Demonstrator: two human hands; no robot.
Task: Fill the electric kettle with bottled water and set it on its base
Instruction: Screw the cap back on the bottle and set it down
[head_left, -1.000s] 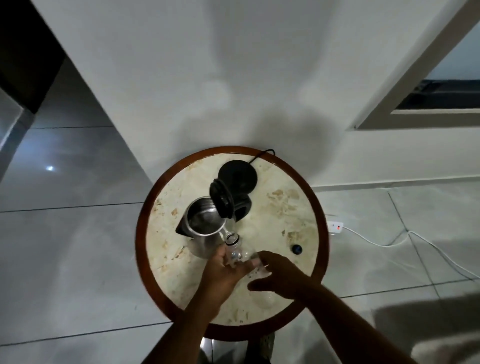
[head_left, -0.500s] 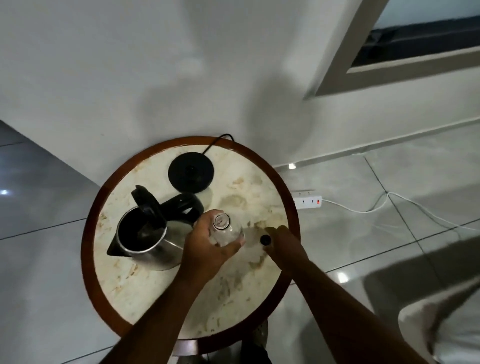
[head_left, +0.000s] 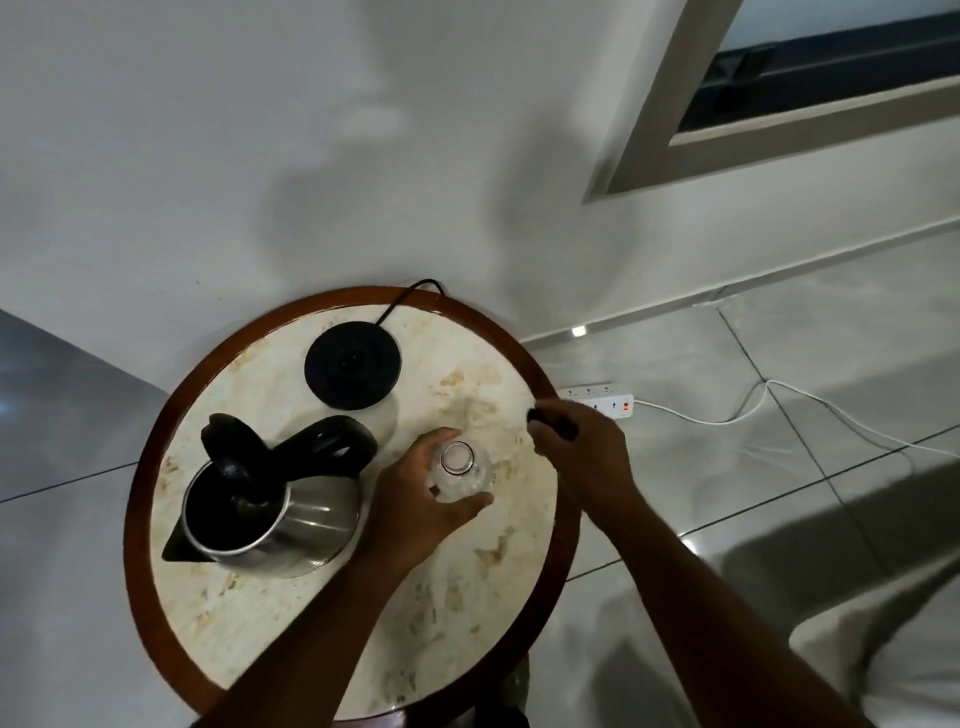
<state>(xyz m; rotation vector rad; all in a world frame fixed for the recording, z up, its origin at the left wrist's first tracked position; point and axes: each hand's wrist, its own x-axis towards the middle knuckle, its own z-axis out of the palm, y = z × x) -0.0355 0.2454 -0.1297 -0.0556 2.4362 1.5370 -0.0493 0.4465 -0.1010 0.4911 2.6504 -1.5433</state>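
Note:
A steel electric kettle (head_left: 291, 525) with a black handle stands on the left of the round table (head_left: 156, 467), its black lid raised. Its black round base (head_left: 353, 364) lies bare at the back of the table, with a cord running off the far edge. My left hand (head_left: 415, 506) grips a clear plastic water bottle (head_left: 460, 470), upright and uncapped, just right of the kettle. My right hand (head_left: 582, 447) is at the table's right rim, fingers pinched on the small dark bottle cap (head_left: 535, 415).
A white power strip (head_left: 602, 397) with a red switch lies on the tiled floor right of the table, a white cable trailing away. A white wall rises behind the table. A pale cushion or bedding corner (head_left: 893, 649) shows at the lower right.
The view has shifted, so the table sits lower left. My right hand lifted the cap off the table and moved to the right rim. The bottle stays upright in my left hand.

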